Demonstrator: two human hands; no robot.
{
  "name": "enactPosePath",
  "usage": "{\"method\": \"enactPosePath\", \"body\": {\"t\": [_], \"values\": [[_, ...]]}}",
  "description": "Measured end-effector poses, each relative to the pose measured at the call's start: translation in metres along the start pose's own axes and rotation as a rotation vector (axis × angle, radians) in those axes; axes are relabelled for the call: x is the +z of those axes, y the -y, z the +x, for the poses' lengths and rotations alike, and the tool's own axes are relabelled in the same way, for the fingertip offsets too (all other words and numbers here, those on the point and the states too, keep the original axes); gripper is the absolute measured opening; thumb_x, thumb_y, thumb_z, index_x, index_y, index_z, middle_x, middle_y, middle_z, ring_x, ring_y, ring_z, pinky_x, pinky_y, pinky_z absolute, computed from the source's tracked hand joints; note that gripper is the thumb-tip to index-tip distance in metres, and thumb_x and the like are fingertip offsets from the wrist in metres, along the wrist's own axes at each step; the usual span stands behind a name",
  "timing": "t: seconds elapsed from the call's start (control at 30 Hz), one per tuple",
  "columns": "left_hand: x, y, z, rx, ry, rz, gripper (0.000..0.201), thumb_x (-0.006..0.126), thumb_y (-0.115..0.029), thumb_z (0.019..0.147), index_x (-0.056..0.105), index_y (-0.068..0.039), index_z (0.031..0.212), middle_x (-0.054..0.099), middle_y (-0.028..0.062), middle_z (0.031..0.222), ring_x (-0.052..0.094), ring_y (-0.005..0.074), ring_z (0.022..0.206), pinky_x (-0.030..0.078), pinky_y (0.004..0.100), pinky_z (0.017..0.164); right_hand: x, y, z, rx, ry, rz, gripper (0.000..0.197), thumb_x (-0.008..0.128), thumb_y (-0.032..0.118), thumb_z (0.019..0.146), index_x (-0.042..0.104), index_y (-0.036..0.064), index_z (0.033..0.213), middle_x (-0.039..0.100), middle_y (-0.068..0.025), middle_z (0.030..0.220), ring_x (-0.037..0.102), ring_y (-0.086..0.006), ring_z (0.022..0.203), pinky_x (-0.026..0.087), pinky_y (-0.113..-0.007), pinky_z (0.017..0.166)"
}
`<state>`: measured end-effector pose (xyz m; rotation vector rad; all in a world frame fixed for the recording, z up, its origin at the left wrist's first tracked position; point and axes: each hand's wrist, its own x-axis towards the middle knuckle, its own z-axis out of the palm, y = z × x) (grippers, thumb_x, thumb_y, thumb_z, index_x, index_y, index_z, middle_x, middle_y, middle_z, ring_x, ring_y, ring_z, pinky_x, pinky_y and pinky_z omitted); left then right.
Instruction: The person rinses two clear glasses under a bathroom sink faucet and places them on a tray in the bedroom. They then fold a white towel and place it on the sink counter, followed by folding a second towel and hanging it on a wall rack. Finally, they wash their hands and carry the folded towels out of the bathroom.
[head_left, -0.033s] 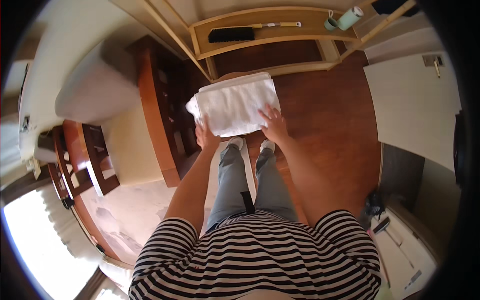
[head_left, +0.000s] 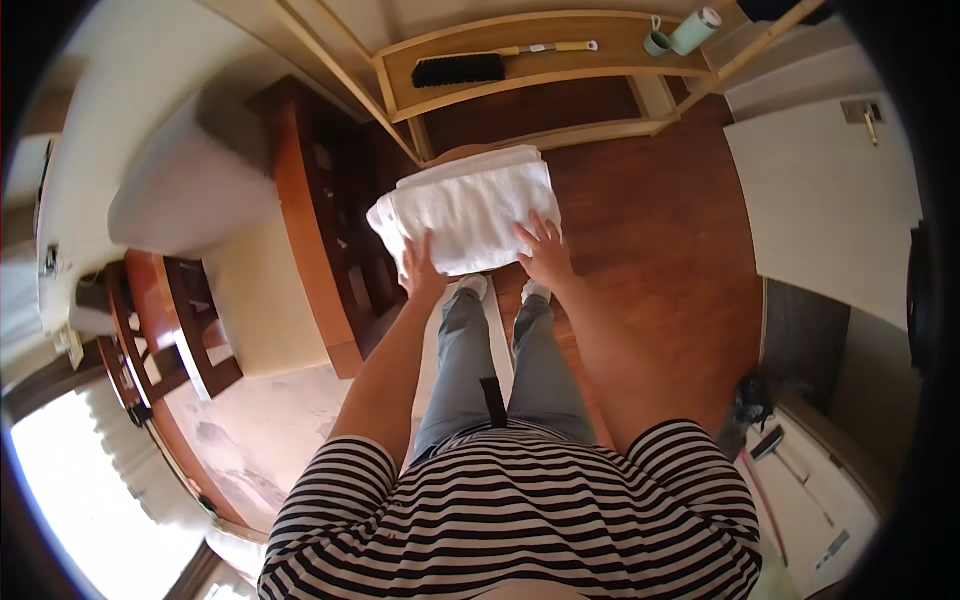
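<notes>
A folded white towel (head_left: pixel 470 210), stacked in layers, lies in front of my feet. The rounded brown edge (head_left: pixel 465 152) of whatever bears it shows at its far side; the rest of that support is hidden. My left hand (head_left: pixel 422 268) rests on the towel's near left part, fingers apart. On the near right part lies my right hand (head_left: pixel 546 255), its fingers spread flat on the cloth. Neither hand grips the fabric.
Beyond the towel stands a wooden rack (head_left: pixel 540 75) holding a black-bristled brush (head_left: pixel 460 69), a green cup (head_left: pixel 657 42) and a green bottle (head_left: pixel 695 32). Dark wooden furniture (head_left: pixel 310 220) is close on the left. At right is a white door (head_left: pixel 825 195).
My left hand has shifted slightly right, farther onto the towel. The towel's left edge now reaches a little farther left and looks flatter. My right hand stays nearly in place.
</notes>
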<state>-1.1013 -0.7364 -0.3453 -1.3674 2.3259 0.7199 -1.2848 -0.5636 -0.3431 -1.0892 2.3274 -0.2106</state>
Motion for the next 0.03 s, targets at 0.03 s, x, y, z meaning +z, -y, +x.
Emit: {"method": "enactPosePath", "body": {"t": [0.03], "values": [[-0.0078,-0.0004,0.0079,0.022,0.012,0.014,0.1,0.076,-0.018,0.07,0.013,-0.031,0.147,0.003,0.0114,0.155,0.024,0.0378,0.136,0.03,0.0646,0.099,0.0064,0.004,0.0056,0.108,0.06,0.065,0.072,0.067,0.03,0.08,0.031,0.0318,0.142,0.003,-0.0121,0.154,0.015,-0.0343,0.139,0.026,-0.066,0.102]]}}
